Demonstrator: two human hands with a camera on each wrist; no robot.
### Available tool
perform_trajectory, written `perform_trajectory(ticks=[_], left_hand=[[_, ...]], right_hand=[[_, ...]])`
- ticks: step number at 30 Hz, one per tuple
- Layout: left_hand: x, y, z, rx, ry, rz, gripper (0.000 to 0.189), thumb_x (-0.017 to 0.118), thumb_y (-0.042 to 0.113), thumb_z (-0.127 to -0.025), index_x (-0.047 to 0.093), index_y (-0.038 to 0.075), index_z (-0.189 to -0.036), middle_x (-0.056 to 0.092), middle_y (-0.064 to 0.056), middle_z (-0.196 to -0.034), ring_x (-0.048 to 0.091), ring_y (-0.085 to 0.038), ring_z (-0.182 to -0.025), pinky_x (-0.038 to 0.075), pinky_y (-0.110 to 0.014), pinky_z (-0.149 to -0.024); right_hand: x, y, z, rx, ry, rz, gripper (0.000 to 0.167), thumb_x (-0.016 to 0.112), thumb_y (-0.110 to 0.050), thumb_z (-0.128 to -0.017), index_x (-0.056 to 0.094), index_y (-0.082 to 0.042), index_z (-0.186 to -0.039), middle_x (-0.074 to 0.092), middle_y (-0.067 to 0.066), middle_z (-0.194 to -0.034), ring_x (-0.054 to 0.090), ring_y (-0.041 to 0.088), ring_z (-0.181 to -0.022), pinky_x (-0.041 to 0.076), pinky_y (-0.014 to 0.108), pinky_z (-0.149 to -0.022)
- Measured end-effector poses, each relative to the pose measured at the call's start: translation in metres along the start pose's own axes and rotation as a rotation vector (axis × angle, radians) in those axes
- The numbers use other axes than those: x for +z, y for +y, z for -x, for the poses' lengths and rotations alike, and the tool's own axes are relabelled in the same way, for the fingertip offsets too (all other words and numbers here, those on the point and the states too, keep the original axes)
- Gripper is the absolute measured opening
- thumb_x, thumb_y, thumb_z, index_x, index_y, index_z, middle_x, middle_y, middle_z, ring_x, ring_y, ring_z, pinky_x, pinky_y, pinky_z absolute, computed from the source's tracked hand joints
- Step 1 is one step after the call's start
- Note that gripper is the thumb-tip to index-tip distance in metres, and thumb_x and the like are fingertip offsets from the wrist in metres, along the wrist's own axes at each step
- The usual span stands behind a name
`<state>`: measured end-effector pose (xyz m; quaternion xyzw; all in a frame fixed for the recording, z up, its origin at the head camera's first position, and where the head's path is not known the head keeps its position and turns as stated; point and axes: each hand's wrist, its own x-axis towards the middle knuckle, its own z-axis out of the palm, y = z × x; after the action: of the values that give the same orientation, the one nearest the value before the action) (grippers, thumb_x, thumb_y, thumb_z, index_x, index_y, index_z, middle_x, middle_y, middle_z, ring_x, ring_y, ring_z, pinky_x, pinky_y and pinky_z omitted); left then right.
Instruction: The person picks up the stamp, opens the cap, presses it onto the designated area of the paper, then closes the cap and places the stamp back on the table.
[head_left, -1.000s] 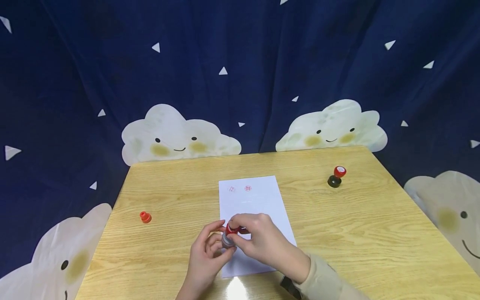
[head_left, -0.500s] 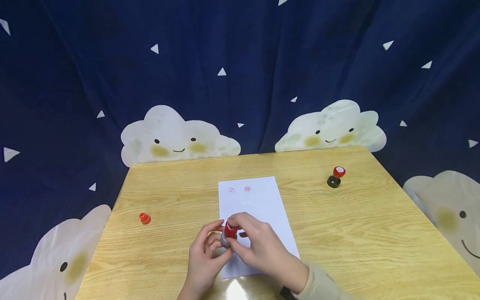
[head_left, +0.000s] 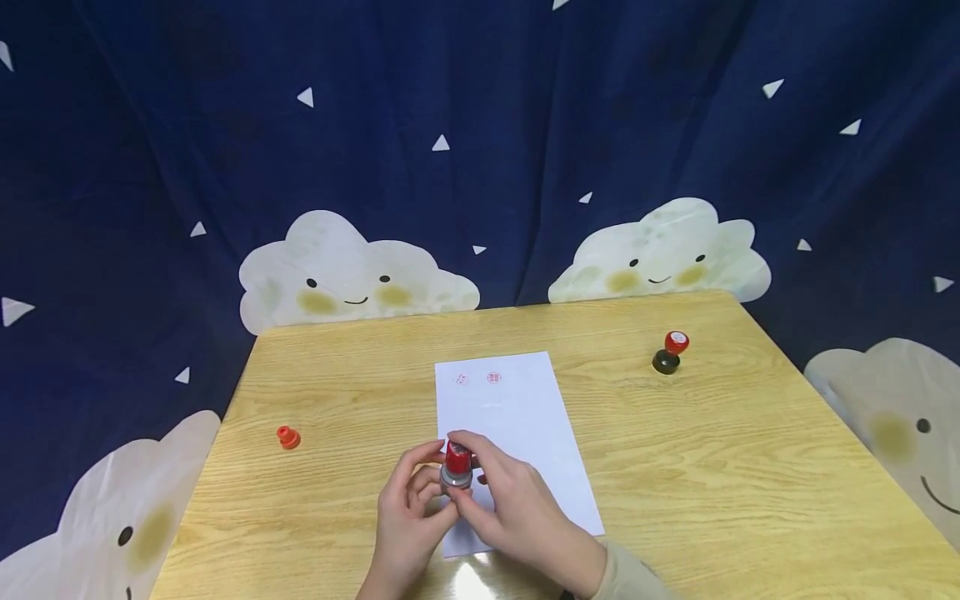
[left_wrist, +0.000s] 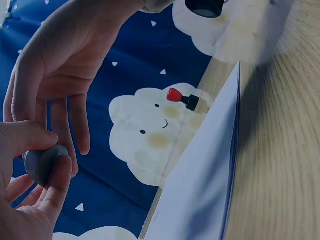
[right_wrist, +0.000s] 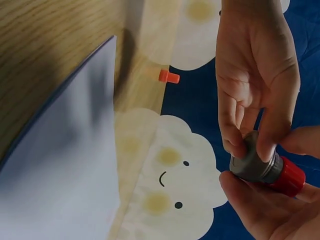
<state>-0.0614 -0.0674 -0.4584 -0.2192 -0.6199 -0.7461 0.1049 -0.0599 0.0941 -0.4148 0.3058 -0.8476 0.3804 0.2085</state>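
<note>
In the head view, a stamp (head_left: 458, 460) with a red handle and a grey base is held upright between both hands, over the near part of a white sheet of paper (head_left: 510, 417). My left hand (head_left: 408, 508) pinches the grey base (left_wrist: 42, 162) between thumb and fingers, from the left. From the right, my right hand (head_left: 517, 496) curls round the stamp, its thumb at the base and its index finger arching behind the red handle (right_wrist: 290, 176). The base's underside faces the paper. Two small red prints (head_left: 494, 377) show near the paper's far edge.
A second stamp (head_left: 667, 354), red on a black base, stands at the table's far right. A small orange-red knobbed piece (head_left: 288, 437) lies to the left of the paper. Behind the wooden table (head_left: 337, 383) hangs a dark blue curtain (head_left: 405, 108) with clouds.
My right hand's fingers have shifted from the top of the red handle down and outward, so the handle now shows more fully. My left hand keeps its hold on the base.
</note>
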Motion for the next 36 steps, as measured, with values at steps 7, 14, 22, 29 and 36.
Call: perform_trajectory(ticks=[7,14,22,29,36], left_hand=[[0.003,0.001,0.002,-0.059,0.021,0.038,0.068,0.07,-0.026,-0.07,0.048,-0.009,-0.132,0.053,-0.02,-0.115,0.065,-0.012,-0.087,0.058,-0.024,-0.076],[0.003,-0.001,0.006,-0.118,-0.013,0.047,0.074,0.068,-0.028,-0.068,0.047,-0.005,-0.135,0.048,-0.022,-0.118,0.066,-0.014,-0.092,0.058,-0.026,-0.079],[0.001,-0.006,0.008,-0.167,-0.037,0.023,0.07,0.069,-0.025,-0.072,0.047,-0.003,-0.135,0.049,-0.025,-0.118,0.066,-0.016,-0.09,0.059,-0.025,-0.078],[-0.002,-0.013,0.014,-0.295,-0.039,-0.022,0.057,0.071,-0.02,-0.076,0.053,-0.003,-0.128,0.053,-0.029,-0.114,0.067,-0.021,-0.085,0.059,-0.027,-0.075],[-0.004,-0.023,0.016,-0.395,-0.06,-0.025,0.048,0.069,-0.017,-0.08,0.053,-0.009,-0.125,0.055,-0.031,-0.114,0.066,-0.02,-0.084,0.058,-0.025,-0.075]], right_hand=[[0.003,0.002,0.004,0.026,-0.015,-0.053,0.057,0.074,-0.011,-0.087,0.047,-0.007,-0.136,0.068,0.001,-0.107,0.068,0.012,-0.093,0.056,0.017,-0.071],[0.006,0.007,0.007,0.028,-0.008,-0.098,0.064,0.079,-0.005,-0.082,0.045,-0.007,-0.136,0.068,0.003,-0.105,0.068,0.015,-0.093,0.058,0.02,-0.069],[0.003,0.018,0.005,0.029,-0.015,-0.092,0.066,0.081,0.001,-0.078,0.045,-0.005,-0.134,0.067,0.004,-0.104,0.068,0.016,-0.092,0.057,0.018,-0.073],[-0.006,0.036,-0.002,0.032,0.009,-0.033,0.066,0.082,0.001,-0.076,0.046,-0.004,-0.131,0.067,0.003,-0.101,0.068,0.015,-0.09,0.058,0.021,-0.073],[-0.019,0.052,-0.01,0.058,0.03,0.061,0.067,0.084,0.0,-0.074,0.045,-0.004,-0.128,0.067,0.005,-0.097,0.068,0.015,-0.085,0.06,0.027,-0.071]])
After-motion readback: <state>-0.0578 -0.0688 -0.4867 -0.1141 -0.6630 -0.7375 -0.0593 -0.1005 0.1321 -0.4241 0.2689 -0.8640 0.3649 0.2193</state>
